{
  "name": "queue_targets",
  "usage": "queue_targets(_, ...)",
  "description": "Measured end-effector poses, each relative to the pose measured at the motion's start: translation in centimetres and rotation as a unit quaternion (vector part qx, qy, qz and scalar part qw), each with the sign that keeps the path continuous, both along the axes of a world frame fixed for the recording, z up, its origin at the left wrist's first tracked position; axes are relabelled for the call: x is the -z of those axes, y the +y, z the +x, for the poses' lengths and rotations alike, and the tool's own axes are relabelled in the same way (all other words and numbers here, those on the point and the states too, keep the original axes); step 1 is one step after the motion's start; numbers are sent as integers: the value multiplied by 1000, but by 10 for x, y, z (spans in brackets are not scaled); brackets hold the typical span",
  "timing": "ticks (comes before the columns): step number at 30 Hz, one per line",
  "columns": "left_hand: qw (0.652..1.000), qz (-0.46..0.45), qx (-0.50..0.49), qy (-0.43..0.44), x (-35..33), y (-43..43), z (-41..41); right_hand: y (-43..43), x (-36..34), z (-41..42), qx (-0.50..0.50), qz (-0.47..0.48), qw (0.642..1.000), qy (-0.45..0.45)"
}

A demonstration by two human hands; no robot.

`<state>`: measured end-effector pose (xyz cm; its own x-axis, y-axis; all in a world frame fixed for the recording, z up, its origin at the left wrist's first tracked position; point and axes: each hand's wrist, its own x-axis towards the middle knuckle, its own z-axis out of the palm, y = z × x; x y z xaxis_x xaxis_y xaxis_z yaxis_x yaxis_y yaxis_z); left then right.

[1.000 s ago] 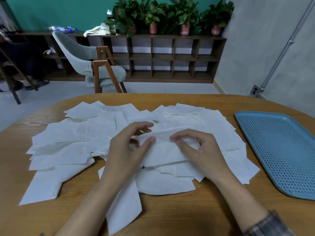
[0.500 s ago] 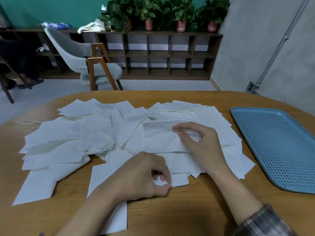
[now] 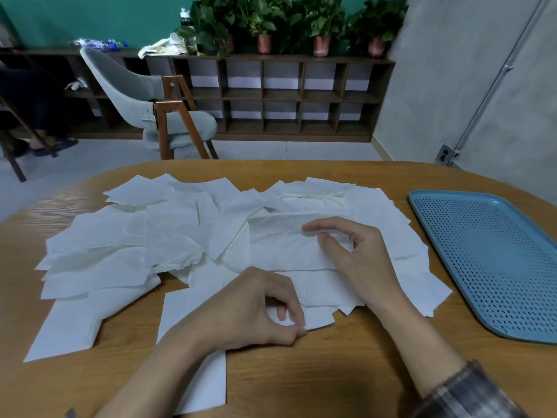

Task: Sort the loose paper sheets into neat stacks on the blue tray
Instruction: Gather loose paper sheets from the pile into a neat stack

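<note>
We see the loose paper sheets (image 3: 180, 236) spread in one overlapping heap across the middle of the round wooden table (image 3: 301, 372), lying flat at all angles, some creased. Every sheet we can see lies on the table. The heap's right edge comes near the blue tray (image 3: 497, 254) but stays apart from its left rim.

The left hand (image 3: 253, 309) sits at the near edge of the heap with its fingers curled in tight. Thumb and forefinger meet tip to tip on the near edge of a small sheet (image 3: 316, 319) and pinch it just above the bare wood. The rest of that sheet runs off to the right, under the sheets above it. A long sheet (image 3: 193, 351) passes under the left wrist towards us.

The right hand (image 3: 355, 260) rests its heel on the heap, further from us than the left one. Its fingers arch loosely over a wide top sheet (image 3: 280, 248). The forefinger reaches left along the sheet, just below its far edge, and the thumb tip is narrowly apart from it. Both tips are down on the paper, and the sheet lies flat beneath them.

The tray lies at the right of the table, well apart from both hands, showing its perforated floor. Beyond the table stand a grey chair (image 3: 144, 98), a dark cubby shelf (image 3: 283, 95) and a row of potted plants (image 3: 319, 22).
</note>
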<state>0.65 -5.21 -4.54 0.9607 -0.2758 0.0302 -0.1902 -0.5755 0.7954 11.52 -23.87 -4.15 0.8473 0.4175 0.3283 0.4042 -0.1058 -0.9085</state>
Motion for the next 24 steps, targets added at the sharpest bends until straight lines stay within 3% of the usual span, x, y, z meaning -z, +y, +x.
queue_targets(5, 987, -140, -82, 14, -18, 11, -2, -1, -1, -1, -54, 32, 998, 25)
queue_targets(8, 970, -192, -149, -28, -22, 15, -2, -2, -3, -3, -103, 55, 992, 43)
queue_targets(15, 936, -167, -271, -148, -19, 14, 1, 4, -2, -10, -91, 8, 994, 61)
queue_targets(24, 923, -180, -298, -161, -15, 19, 5, 6, -4, -14, -108, -3, 989, 104)
